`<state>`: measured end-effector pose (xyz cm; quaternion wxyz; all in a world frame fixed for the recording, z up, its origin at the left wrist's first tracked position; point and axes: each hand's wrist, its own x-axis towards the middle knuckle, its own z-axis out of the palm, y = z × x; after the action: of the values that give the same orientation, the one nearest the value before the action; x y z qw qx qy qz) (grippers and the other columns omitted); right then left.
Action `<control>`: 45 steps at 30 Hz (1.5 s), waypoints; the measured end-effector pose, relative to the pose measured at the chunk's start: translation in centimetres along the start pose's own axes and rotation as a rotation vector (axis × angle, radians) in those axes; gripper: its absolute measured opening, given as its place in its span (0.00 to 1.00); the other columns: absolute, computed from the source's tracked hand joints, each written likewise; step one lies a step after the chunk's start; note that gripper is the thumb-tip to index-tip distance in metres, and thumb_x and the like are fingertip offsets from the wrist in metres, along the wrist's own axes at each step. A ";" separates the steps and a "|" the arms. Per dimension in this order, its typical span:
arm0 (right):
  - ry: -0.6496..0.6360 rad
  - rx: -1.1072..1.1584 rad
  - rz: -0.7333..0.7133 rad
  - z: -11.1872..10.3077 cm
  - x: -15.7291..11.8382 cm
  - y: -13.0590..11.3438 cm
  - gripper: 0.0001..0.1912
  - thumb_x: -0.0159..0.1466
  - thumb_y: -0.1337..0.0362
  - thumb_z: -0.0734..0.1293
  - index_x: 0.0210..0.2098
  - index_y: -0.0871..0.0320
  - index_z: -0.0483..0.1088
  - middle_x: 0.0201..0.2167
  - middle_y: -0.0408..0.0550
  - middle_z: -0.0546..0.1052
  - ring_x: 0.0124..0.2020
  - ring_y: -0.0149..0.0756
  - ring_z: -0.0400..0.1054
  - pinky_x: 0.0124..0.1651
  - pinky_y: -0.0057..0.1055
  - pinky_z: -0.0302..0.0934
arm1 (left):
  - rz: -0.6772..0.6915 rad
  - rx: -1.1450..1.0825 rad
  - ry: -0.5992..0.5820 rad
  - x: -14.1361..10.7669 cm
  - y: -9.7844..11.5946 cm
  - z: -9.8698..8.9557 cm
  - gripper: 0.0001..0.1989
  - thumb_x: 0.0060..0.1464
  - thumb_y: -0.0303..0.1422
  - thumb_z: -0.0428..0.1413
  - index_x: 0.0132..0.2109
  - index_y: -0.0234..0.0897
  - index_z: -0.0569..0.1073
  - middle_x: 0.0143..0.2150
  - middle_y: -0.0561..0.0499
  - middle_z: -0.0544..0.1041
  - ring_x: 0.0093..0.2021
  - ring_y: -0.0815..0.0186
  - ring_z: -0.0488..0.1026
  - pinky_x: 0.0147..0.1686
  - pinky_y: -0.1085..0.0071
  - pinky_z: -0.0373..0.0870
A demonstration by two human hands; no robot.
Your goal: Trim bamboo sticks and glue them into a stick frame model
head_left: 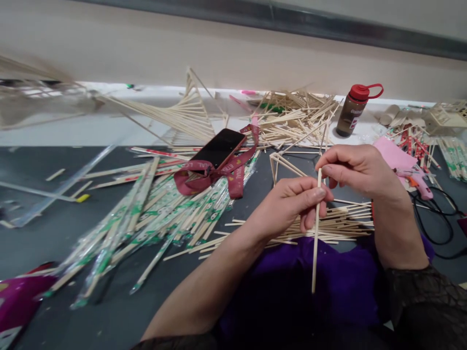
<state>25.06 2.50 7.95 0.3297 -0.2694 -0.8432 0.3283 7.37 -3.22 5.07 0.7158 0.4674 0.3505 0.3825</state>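
A thin wooden stick (315, 248) hangs nearly upright in front of the purple cloth. My left hand (297, 199) pinches it between thumb and fingers below its top end. At that top end is my right hand (352, 167), its thumb and fingertips pressed together; whatever is between them is too small to make out. Behind my hands stands a small frame of joined sticks (288, 164). Loose sticks (343, 223) lie on the dark table just beyond the cloth, under and behind my hands.
Wrapped chopsticks (146, 223) cover the table's left part, with a phone (221, 148) and red ribbon on them. Farther back are a fanned stick model (182, 114), a stick pile (292, 119) and a bottle (352, 112). A pink glue gun (419, 182) with black cable lies right.
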 end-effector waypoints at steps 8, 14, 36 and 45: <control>0.196 -0.426 -0.195 1.0 -0.1 -0.4 0.09 0.61 0.72 0.62 0.27 0.60 0.71 0.24 0.41 0.73 0.24 0.25 0.62 0.29 0.26 0.53 | -0.110 -0.217 -0.098 0.0 0.0 -0.2 0.13 0.49 0.40 0.66 0.32 0.34 0.76 0.20 0.56 0.74 0.11 0.77 0.60 0.10 0.81 0.55; 0.473 -0.400 0.073 -1.3 -0.6 0.7 0.08 0.61 0.70 0.63 0.26 0.56 0.69 0.20 0.38 0.69 0.22 0.27 0.61 0.28 0.28 0.54 | -0.032 -0.124 -0.074 -0.8 0.7 0.1 0.12 0.51 0.39 0.65 0.34 0.34 0.76 0.21 0.56 0.75 0.14 0.77 0.65 0.13 0.81 0.59; -0.043 -0.162 -0.102 0.8 0.3 -0.8 0.09 0.66 0.63 0.66 0.30 0.56 0.74 0.27 0.41 0.74 0.28 0.28 0.64 0.34 0.30 0.57 | 0.689 0.117 0.341 -0.9 1.1 -1.2 0.11 0.54 0.38 0.65 0.44 0.42 0.82 0.36 0.53 0.79 0.23 0.72 0.75 0.13 0.78 0.70; 0.152 -0.264 0.133 -0.5 0.4 1.2 0.07 0.62 0.65 0.67 0.27 0.55 0.70 0.25 0.43 0.73 0.31 0.34 0.65 0.34 0.32 0.58 | 0.867 0.277 0.773 0.1 2.6 -3.4 0.08 0.42 0.19 0.61 0.27 0.36 0.80 0.15 0.59 0.72 0.12 0.76 0.64 0.07 0.79 0.55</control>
<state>25.46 3.71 7.49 0.3316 -0.3898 -0.8319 0.2146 3.96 -1.07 6.43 0.2471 0.4838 0.4095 0.7329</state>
